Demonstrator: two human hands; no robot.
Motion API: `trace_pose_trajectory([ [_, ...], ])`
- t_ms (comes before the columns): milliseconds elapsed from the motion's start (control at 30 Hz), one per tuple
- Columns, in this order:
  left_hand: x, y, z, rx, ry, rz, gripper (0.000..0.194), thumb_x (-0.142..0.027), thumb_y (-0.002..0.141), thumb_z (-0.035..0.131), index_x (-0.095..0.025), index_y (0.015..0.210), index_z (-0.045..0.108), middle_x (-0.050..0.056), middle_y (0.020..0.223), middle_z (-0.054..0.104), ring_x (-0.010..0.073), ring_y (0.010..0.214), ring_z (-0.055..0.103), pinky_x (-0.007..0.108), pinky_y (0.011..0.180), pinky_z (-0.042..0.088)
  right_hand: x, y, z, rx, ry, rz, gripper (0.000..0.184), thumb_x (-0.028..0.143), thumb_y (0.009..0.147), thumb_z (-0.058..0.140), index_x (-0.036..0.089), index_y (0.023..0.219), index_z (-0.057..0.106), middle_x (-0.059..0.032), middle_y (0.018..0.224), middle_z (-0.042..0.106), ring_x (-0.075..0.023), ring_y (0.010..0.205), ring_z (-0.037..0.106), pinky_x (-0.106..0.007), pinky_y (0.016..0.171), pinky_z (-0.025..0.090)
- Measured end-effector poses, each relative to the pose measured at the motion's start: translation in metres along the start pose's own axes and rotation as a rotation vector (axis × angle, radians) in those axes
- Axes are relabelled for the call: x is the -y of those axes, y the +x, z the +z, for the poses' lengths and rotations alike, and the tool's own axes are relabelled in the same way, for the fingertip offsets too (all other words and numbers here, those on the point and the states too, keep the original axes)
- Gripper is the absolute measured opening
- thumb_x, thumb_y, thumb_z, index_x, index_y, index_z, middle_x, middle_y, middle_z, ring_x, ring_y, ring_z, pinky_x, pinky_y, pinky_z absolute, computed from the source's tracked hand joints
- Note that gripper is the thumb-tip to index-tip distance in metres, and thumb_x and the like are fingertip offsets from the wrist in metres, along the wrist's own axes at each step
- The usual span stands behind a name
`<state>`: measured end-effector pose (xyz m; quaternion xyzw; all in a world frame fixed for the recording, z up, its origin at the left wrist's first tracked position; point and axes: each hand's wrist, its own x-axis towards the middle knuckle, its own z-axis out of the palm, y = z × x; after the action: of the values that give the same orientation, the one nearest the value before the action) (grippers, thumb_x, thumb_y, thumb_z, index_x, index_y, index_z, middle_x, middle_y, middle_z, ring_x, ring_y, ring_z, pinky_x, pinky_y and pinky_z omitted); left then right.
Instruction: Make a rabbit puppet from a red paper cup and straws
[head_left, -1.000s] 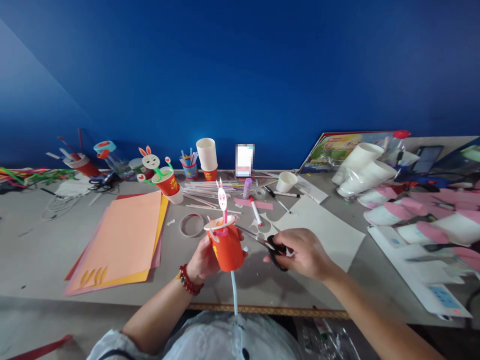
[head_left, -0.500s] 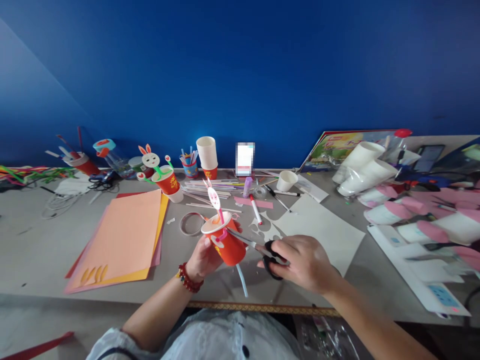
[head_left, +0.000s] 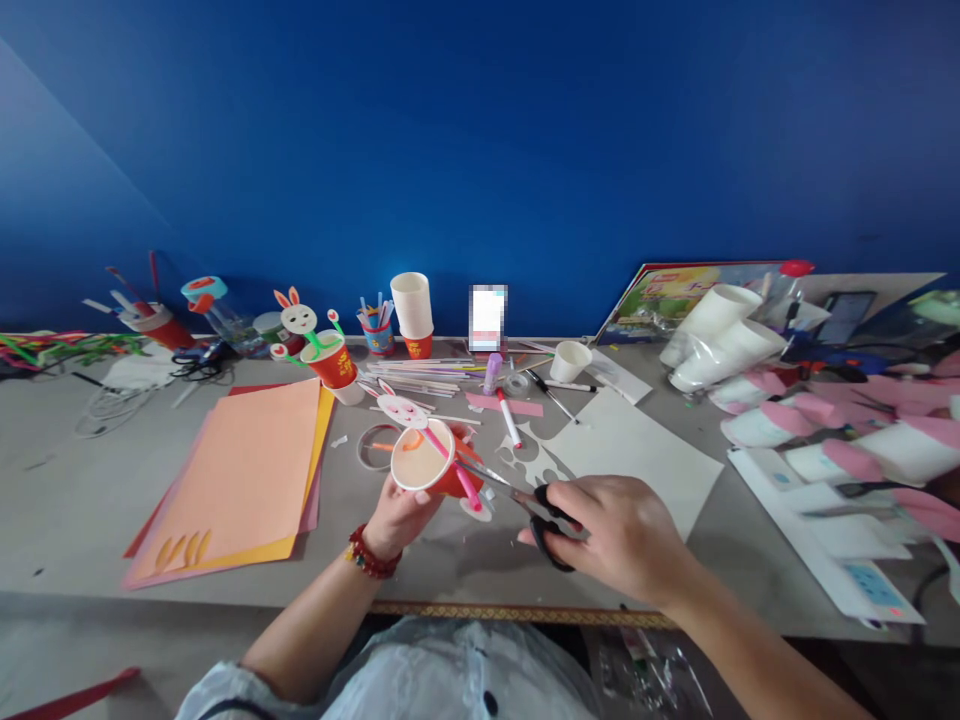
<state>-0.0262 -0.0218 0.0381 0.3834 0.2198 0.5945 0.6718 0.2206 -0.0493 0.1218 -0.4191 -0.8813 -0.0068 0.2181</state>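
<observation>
My left hand (head_left: 396,517) grips a red paper cup (head_left: 424,462) tipped so that its white inside faces me. A pink straw (head_left: 454,470) runs through the cup, with a white rabbit face (head_left: 400,409) at its far end. My right hand (head_left: 619,530) is closed on black-handled scissors (head_left: 525,495). Their blades point left and reach the cup's side near the straw. Both hands hover over the grey table (head_left: 67,500), near its front edge.
Orange and yellow paper sheets (head_left: 240,475) lie to the left, a tape ring (head_left: 375,446) behind the cup, a white sheet (head_left: 630,455) and a red-capped marker (head_left: 508,418) to the right. A finished rabbit cup (head_left: 322,350), stacked cups (head_left: 412,315) and straws line the wall.
My left hand has tipped the cup from upright over to its side, swinging the rabbit face down and away. The scissors stayed at the cup's side.
</observation>
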Motion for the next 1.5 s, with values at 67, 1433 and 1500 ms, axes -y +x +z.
trace_pose_trajectory([
  [67,0.001,0.0,-0.002,-0.022,0.026,0.009,0.078,-0.048,0.063,0.083,-0.024,0.132,0.056,0.015,0.131,0.062,0.039,0.125,0.054,0.055,0.105,0.043,0.0,0.001,-0.005,0.05,0.057,0.02,0.039,0.053,0.089,0.062,0.021,0.069,0.051,0.0047,0.053,0.055,-0.0104,0.047,0.05,-0.025,0.051,0.026],
  [1433,0.004,-0.003,0.004,0.013,-0.089,-0.046,0.07,-0.054,0.065,0.08,-0.028,0.125,0.058,0.011,0.133,0.059,0.0363,0.13,0.049,0.057,0.107,0.039,0.005,0.007,0.007,-0.24,-0.226,-0.14,0.032,0.031,0.096,0.057,0.02,0.066,0.058,0.0013,0.053,0.057,-0.0134,0.053,0.05,-0.031,0.057,0.029],
  [1500,0.005,-0.003,0.004,0.045,-0.118,-0.055,0.071,-0.055,0.065,0.079,-0.028,0.127,0.057,0.011,0.132,0.059,0.0362,0.127,0.051,0.057,0.105,0.042,0.002,0.008,0.006,-0.252,-0.238,-0.178,0.033,0.031,0.097,0.053,0.02,0.067,0.059,0.0011,0.052,0.056,-0.0136,0.053,0.049,-0.032,0.058,0.03],
])
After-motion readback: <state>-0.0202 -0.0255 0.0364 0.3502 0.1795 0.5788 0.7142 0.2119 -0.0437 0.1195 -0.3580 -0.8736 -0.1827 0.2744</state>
